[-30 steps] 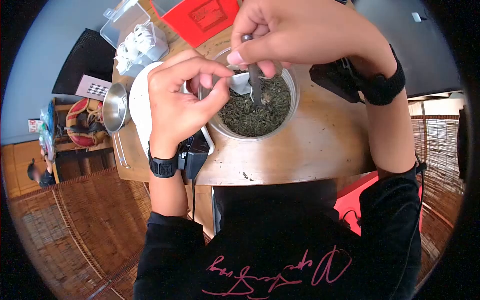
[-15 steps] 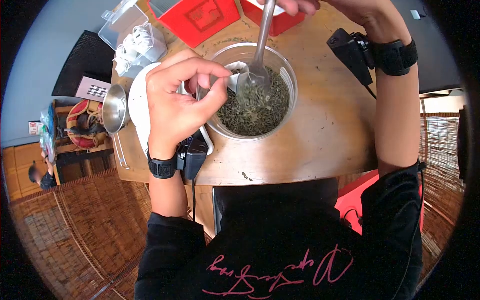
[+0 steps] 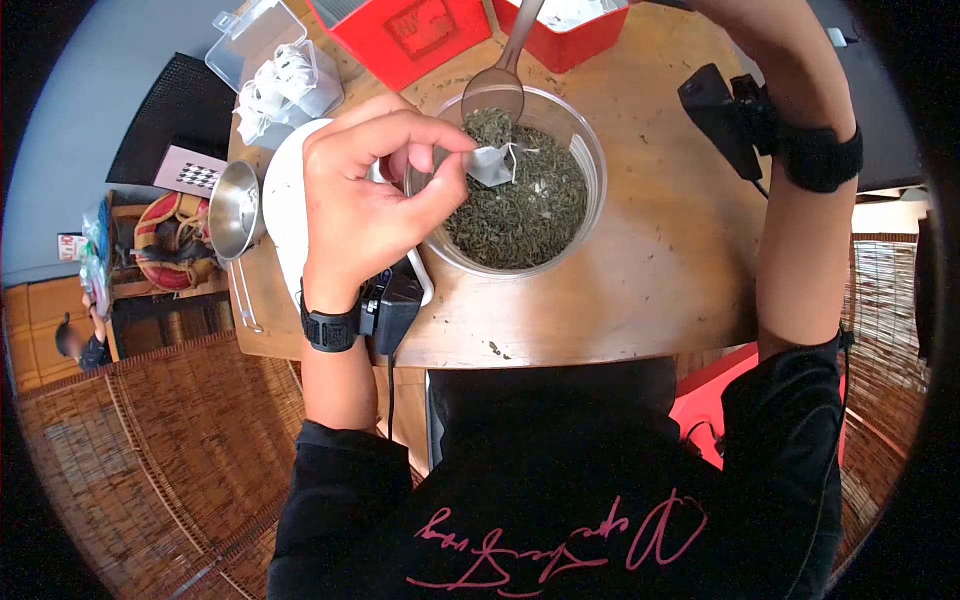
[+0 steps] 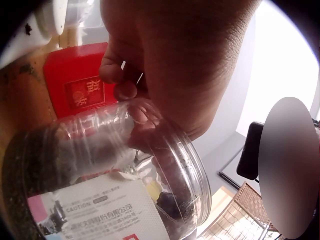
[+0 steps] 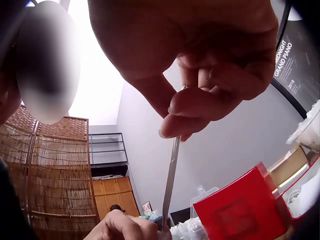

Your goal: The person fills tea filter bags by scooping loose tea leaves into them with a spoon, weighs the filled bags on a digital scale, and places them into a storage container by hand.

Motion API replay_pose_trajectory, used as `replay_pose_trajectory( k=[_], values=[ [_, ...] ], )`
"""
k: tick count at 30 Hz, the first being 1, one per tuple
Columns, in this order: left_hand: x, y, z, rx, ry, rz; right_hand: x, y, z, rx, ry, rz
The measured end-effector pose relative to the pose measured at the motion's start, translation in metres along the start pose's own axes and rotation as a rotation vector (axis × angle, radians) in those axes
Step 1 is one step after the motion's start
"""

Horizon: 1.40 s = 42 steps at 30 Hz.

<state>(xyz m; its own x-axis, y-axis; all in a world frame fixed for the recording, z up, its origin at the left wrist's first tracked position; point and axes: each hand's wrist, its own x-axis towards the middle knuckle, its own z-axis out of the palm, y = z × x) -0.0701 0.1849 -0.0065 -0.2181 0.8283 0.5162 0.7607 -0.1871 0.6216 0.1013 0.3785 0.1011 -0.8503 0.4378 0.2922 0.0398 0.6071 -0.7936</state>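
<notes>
A small white bag point(image 3: 491, 165) is pinched between the thumb and index finger of my left hand point(image 3: 375, 190), over the clear round tub point(image 3: 597, 200) of dried green leaves point(image 3: 520, 225). Beside the bag, at the tub's far side, the spoon point(image 3: 494, 93) bears a heap of leaves. In the right wrist view my right hand point(image 5: 200, 85) pinches the handle of the spoon point(image 5: 171, 175) near its top; the head view cuts that hand off. The left wrist view shows my left hand point(image 4: 175, 65) behind the tub's clear wall point(image 4: 100, 155), its fingertips partly hidden.
Two red boxes, one upright point(image 3: 420, 35) and one with white contents point(image 3: 575, 42), stand behind the tub. At the left are a plastic box of white bags point(image 3: 290, 85), a metal pan point(image 3: 235, 210) and a white object point(image 3: 285, 200). Leaf scraps lie on the table point(image 3: 640, 290).
The spoon has gone down to the leaves and come up with a heap, moving left to beside the bag. My right hand has moved away to the top edge. My left hand keeps its pinch.
</notes>
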Motion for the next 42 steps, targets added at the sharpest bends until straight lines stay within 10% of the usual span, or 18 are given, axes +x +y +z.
replay_pose_trajectory(
  k=[3,18,23,25,42],
  values=[
    [0.001,-0.001,0.000,-0.023,-0.007,0.010,-0.007,0.002,0.009,-0.093,0.092,-0.217],
    [0.001,-0.001,0.000,0.022,-0.006,0.021,-0.009,-0.014,-0.009,0.095,-0.084,-0.088],
    [0.000,0.000,0.001,0.018,0.000,-0.009,-0.029,-0.031,0.028,-0.639,0.045,-0.085],
    [-0.001,0.000,0.000,0.023,0.007,-0.011,-0.002,-0.012,0.013,-0.191,-0.566,-0.054],
    [-0.004,-0.001,-0.004,-0.008,-0.015,-0.006,0.012,0.021,0.016,0.191,-0.518,0.232]
  ],
)
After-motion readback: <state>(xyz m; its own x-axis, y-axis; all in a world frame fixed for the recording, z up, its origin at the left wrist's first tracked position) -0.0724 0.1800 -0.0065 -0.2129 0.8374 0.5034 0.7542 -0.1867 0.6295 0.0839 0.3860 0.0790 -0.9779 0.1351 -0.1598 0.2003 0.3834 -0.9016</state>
